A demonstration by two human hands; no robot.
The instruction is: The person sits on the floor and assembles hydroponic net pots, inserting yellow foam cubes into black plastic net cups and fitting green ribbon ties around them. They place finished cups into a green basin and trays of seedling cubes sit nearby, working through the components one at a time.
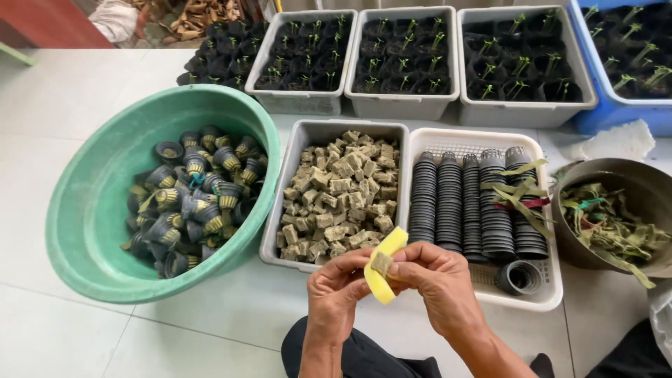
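Note:
Low in the middle of the view, my left hand (337,290) and my right hand (437,278) together hold a yellow sponge strip (386,273). A small brown cube (381,264) sits against the strip, pinched between my fingertips. Both hands hover over the white tiled floor, just in front of a grey tray (297,168) filled with several similar brown cubes. To the right stands a white basket (542,283) holding stacked rows of black net pots (462,203).
A green basin (84,203) at left holds several black pots fitted with yellow sponge. A dark bowl (633,171) of leaf scraps sits at right. Grey tubs (301,101) and a blue tub (619,112) of potted seedlings line the back.

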